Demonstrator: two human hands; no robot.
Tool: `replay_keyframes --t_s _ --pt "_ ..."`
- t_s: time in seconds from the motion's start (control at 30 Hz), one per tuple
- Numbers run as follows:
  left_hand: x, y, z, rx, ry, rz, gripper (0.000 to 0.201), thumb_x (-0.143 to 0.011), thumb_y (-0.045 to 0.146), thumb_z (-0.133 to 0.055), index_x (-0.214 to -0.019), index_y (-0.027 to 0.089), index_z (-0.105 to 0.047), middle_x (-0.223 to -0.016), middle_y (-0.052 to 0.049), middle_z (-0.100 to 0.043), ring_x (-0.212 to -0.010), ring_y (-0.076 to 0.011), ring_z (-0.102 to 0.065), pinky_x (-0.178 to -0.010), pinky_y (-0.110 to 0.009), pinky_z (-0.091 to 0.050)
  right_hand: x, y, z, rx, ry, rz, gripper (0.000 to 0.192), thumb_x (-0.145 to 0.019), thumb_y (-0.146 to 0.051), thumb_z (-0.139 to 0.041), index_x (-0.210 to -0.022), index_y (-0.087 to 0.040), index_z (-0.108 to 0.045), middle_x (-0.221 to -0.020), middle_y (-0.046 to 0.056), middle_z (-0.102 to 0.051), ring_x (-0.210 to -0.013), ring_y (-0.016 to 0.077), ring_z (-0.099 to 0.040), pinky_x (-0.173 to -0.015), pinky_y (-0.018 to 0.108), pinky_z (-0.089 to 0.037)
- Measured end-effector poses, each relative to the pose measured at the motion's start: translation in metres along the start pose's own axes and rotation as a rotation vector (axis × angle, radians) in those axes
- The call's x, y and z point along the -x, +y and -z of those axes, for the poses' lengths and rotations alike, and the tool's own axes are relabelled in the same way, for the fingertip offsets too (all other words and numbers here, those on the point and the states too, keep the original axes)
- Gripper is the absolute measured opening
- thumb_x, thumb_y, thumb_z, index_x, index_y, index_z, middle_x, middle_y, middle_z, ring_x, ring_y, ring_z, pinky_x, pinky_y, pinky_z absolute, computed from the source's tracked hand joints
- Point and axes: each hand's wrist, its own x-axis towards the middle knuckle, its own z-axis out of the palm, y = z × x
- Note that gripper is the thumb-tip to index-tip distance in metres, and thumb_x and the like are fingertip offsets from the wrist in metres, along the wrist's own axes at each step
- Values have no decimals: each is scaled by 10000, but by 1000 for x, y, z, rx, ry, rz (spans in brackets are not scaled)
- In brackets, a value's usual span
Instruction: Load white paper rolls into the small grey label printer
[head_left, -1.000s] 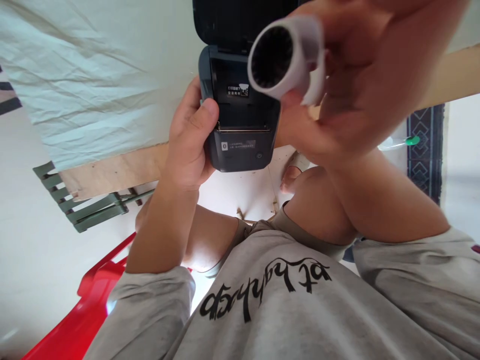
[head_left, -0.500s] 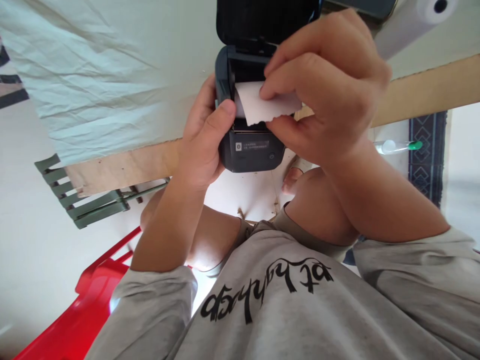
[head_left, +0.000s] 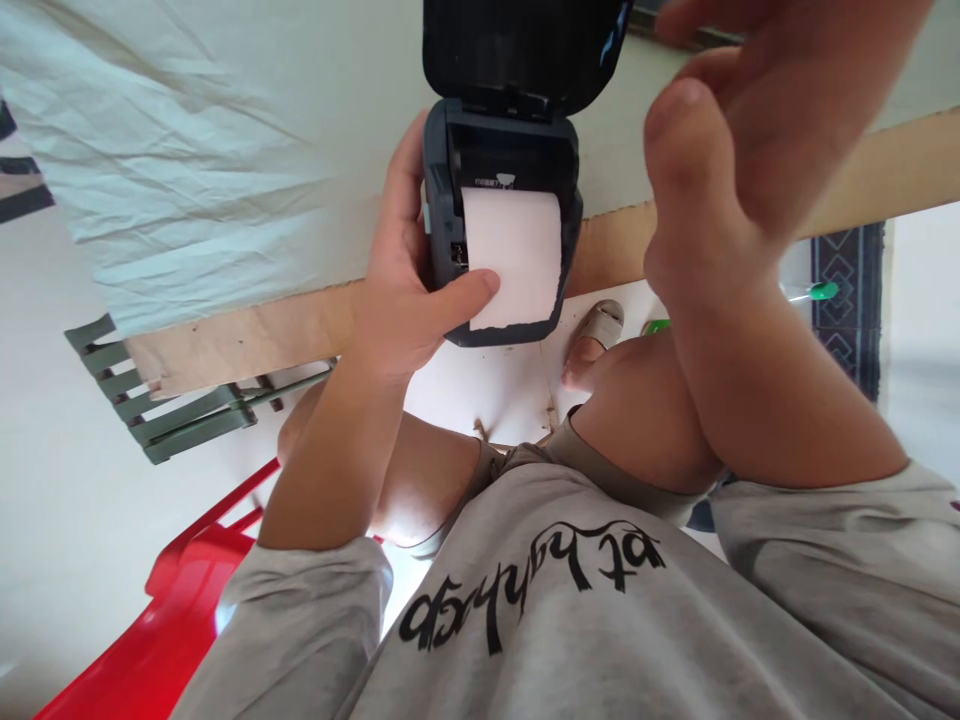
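Note:
My left hand (head_left: 409,285) grips a dark portable label printer (head_left: 442,200) by its left side. Its thumb presses on the white paper strip (head_left: 517,240), which comes out of the roll bay and hangs over the printer's front. The black lid (head_left: 517,50) stands raised on its hinge at the far side. To the right, apart from the printer, is my right hand (head_left: 727,170), smeared a little by motion. Its thumb and fingers are spread, with nothing visible in them; the top edge of the view cuts off part of it.
A table with a pale cloth (head_left: 225,180) and bare wooden edge (head_left: 247,335) lies beyond the printer. A dark object (head_left: 720,35) is partly hidden behind my right hand. To the left are a green slatted folding stool (head_left: 187,420) and a red plastic chair (head_left: 172,610).
My right hand has let go of the paper and moved up and right. The paper now lies over the printer's front, and my left thumb has shifted down onto it.

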Motion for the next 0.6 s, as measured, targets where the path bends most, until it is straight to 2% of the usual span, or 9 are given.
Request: replay_keyframes --t_s 0.07,0.13,0.17,0.2,0.27,0.33,0.47,0.6 --pt "-2 -1 3 -14 -41 -12 934 -386 201 -821 -1219 359 -428 -1301 8 -482 -1256 -345 -411 -942 -432 -471 -7 -2 -2 -59 58 130 402 -812 -540 -315 -1195 -420 -314 -1143 -99 -463 -1340 99 -324 -801 179 -505" --pt "-3 -3 6 -15 -28 -18 944 -378 207 -819 -1224 361 -429 -1296 11 -486 -1239 -349 -425 -933 -437 -476 -13 -6 -3 -59 257 383 379 -802 -419 -355 -1171 -406 -270 -1142 -105 -465 -1234 80 -449 -840 193 -489" --pt "-3 -4 7 -12 -20 -15 960 -358 211 -826 -1221 361 -434 -1282 11 -497 -1225 -351 -437 -926 -436 -480 -16 -9 -3 -16 344 470 331 -812 -378 -316 -1142 -362 -288 -1115 -89 -487 -1148 67 -511 -845 203 -485" --pt "-3 -4 6 -11 -13 -9 970 -336 212 -833 -1213 360 -444 -1268 12 -507 -1216 -353 -444 -920 -432 -482 -17 -11 -3 1 401 496 274 -823 -355 -253 -1084 -308 -322 -1065 -68 -516 -1059 59 -554 -825 209 -479" --pt "-1 -3 3 -14 36 -6 944 -343 236 -832 -1204 344 -461 -1249 5 -517 -1209 -353 -446 -921 -422 -481 -17 -16 -2 48 417 428 261 -839 -337 -134 -981 -238 -330 -990 -41 -543 -961 41 -570 -765 188 -453" --pt "2 0 -2 -25 76 11 880 -398 255 -813 -1203 325 -465 -1224 -10 -528 -1199 -346 -453 -926 -414 -477 -13 -18 -2 55 359 352 250 -851 -342 -169 -972 -201 -337 -997 -10 -538 -944 40 -549 -743 167 -435" --pt "7 10 -12 -11 75 52 836 -442 238 -804 -1202 300 -461 -1124 -30 -569 -1210 -342 -443 -975 -424 -449 -7 -14 -5 81 124 406 344 -819 -366 -389 -1079 -142 -415 -1135 28 -457 -1051 52 -483 -812 155 -446" --pt "6 11 -12 22 86 38 800 -487 329 -805 -1207 333 -456 -1189 -20 -548 -1228 -329 -435 -982 -437 -452 -10 -6 -5 204 -89 454 444 -769 -467 -487 -1129 -218 -412 -1129 -14 -466 -995 42 -489 -833 162 -437"
